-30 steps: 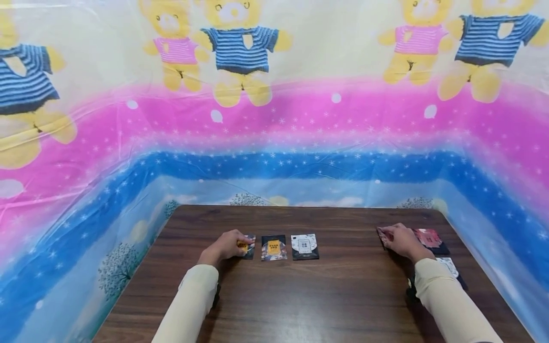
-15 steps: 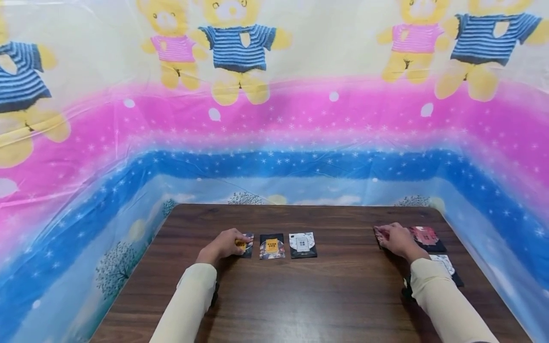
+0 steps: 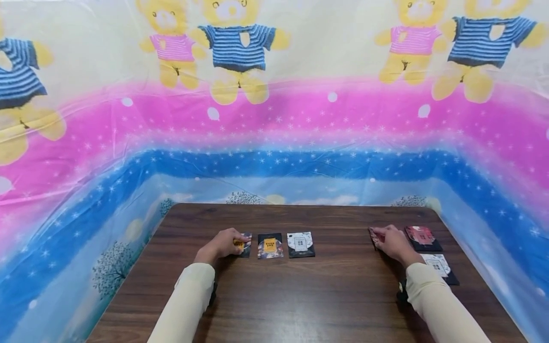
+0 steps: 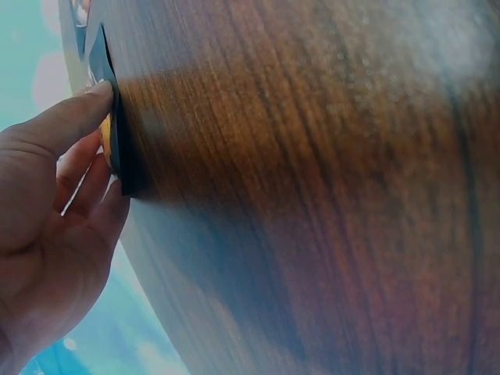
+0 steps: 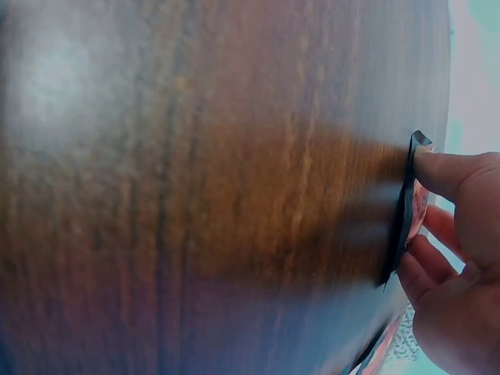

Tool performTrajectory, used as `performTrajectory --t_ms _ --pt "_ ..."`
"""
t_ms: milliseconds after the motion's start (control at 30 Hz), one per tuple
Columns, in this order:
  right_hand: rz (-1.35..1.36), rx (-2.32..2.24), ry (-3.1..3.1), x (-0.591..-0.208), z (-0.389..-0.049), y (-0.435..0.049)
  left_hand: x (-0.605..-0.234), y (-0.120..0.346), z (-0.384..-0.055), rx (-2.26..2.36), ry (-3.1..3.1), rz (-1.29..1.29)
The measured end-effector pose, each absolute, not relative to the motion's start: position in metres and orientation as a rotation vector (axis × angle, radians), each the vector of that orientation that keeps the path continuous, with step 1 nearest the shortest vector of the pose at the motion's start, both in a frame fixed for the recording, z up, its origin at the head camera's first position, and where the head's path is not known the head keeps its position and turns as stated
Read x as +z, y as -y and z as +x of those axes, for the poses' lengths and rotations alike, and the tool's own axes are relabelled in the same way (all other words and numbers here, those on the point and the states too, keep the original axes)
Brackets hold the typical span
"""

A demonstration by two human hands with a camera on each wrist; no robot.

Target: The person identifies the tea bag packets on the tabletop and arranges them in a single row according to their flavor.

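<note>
My left hand (image 3: 224,244) holds a small flat sachet (image 3: 246,240) with a yellow label by its edges. Thumb on one edge and fingers at the other, it lies against the tabletop in the left wrist view (image 4: 116,148). To its right are a second yellow-labelled sachet (image 3: 270,246) and a white-and-black sachet (image 3: 301,244), in one row. Farther right, my right hand (image 3: 394,244) pinches a red-and-black sachet (image 3: 375,236), partly hidden by the fingers. In the right wrist view, its dark edge (image 5: 403,219) sits close over the wood between thumb and fingers.
Another red sachet (image 3: 423,237) lies right of my right hand, and a white-and-black one (image 3: 438,267) beside that wrist, partly under the sleeve in view. The brown wood-grain table (image 3: 300,300) has rounded far corners. A bear-printed cloth (image 3: 274,124) hangs behind it and at the sides.
The head view has shifted slightly, so everything sits a little farther left. Both hands stay on their sachets. More of the white sachet shows beside my right wrist.
</note>
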State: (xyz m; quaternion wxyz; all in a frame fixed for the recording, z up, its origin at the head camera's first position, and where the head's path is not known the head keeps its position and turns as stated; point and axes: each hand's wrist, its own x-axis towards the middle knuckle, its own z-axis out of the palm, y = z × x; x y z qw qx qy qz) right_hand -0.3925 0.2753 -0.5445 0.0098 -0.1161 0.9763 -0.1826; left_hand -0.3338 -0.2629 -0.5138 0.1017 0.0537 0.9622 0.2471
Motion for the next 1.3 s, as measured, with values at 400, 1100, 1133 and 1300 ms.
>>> performTrajectory --t_ms 400,1100,1133,1300 --pt "-0.427 -0.579 -3.101 -0.552 -0.391 -0.269 -0.511 0.263 -0.333 0.754 -2.833 0.138" --pt "-0.454 -0.625 -3.097 -0.551 -0.377 -0.243 -0.51 0.264 -0.331 0.792 -2.824 0.174" --pt "-0.452 -0.627 -3.096 -0.552 -0.376 -0.241 -0.509 0.263 -0.331 0.795 -2.822 0.177" --pt "-0.479 -0.64 -3.099 -0.552 -0.375 -0.232 -0.508 0.262 -0.33 0.788 -2.823 0.182"
